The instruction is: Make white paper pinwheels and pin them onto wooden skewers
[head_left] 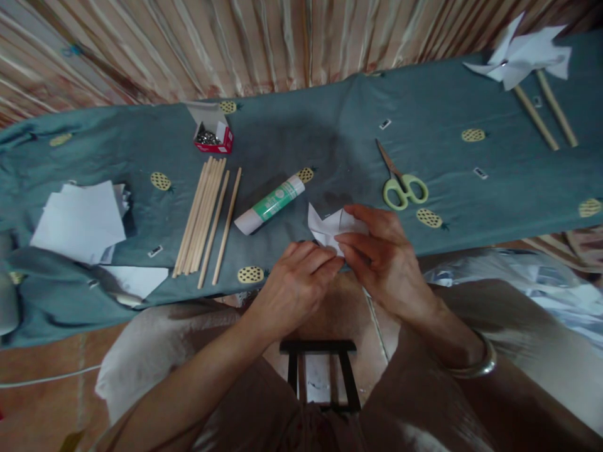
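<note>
A small white paper pinwheel (325,227), its blades folded in part, is held over the table's near edge. My left hand (304,276) is closed on its lower edge, fingers curled in. From the other side, my right hand (384,254) pinches the paper between thumb and fingers; a metal bangle circles that wrist. Just beyond lies a glue stick (271,204) with a green label. Green-handled scissors (400,182) rest to the right, blades pointing away. The fingers hide part of the paper.
Several wooden sticks (200,220) lie left of the glue stick, with an opened red box of metal pins (214,138) behind. White paper sheets (80,220) are stacked at far left. Finished pinwheels (522,53) on sticks lie at far right. A green pineapple-print cloth (339,138) covers the table.
</note>
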The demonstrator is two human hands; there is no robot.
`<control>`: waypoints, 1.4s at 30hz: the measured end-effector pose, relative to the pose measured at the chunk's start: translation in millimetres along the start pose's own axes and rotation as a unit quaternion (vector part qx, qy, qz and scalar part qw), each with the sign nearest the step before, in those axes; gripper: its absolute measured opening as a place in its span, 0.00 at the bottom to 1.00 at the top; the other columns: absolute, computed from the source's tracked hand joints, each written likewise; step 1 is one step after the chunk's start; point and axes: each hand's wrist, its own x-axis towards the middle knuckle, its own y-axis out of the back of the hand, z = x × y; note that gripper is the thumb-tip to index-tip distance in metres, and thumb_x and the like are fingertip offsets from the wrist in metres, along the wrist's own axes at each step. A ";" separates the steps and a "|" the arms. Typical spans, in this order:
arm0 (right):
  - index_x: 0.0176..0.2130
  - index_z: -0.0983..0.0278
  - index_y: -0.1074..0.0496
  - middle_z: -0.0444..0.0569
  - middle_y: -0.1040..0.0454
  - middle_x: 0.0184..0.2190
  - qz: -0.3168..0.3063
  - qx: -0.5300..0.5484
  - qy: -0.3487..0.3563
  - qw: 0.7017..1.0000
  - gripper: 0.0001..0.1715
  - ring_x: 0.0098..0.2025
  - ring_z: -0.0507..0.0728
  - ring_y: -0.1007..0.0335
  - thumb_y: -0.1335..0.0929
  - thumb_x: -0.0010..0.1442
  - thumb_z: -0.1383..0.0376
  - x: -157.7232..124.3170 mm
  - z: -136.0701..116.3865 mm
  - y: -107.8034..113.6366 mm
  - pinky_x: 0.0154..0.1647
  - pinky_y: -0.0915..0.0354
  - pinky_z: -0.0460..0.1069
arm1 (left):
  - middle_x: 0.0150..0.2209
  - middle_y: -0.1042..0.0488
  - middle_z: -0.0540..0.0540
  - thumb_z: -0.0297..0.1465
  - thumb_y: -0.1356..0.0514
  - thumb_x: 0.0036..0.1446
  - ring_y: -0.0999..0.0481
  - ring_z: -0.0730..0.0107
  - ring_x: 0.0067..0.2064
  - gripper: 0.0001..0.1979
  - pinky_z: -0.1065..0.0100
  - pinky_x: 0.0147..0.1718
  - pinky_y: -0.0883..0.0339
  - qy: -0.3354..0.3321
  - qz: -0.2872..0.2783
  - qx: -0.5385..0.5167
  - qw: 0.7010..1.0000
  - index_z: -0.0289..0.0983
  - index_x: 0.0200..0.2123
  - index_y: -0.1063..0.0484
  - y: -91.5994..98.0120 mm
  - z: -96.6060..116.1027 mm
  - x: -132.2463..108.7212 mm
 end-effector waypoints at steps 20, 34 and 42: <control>0.48 0.61 0.26 0.54 0.38 0.65 0.009 0.015 0.016 1.000 0.20 0.70 0.67 0.53 0.40 0.62 0.75 -19.4 13.9 -10.1 0.64 0.46 0.68 | 0.41 0.23 0.42 0.26 0.43 0.63 0.27 0.63 0.41 0.08 0.62 0.37 0.36 0.005 0.048 0.023 0.999 0.32 0.45 0.28 -2.4 -2.2 2.7; 0.48 0.59 0.25 0.54 0.38 0.65 -0.012 0.009 0.010 1.000 0.20 0.71 0.66 0.54 0.41 0.64 0.72 -15.5 7.0 -5.0 0.63 0.47 0.69 | 0.40 0.23 0.44 0.27 0.45 0.65 0.28 0.63 0.41 0.09 0.62 0.38 0.37 0.006 0.030 0.038 0.999 0.33 0.45 0.28 -3.2 -2.2 4.6; 0.50 0.60 0.25 0.54 0.37 0.64 0.008 0.071 -0.047 0.996 0.19 0.68 0.64 0.46 0.39 0.65 0.68 -4.2 18.5 8.5 0.65 0.45 0.67 | 0.40 0.23 0.44 0.27 0.45 0.65 0.29 0.64 0.41 0.08 0.62 0.38 0.39 0.006 0.031 0.046 0.998 0.34 0.44 0.27 -1.4 -1.4 4.8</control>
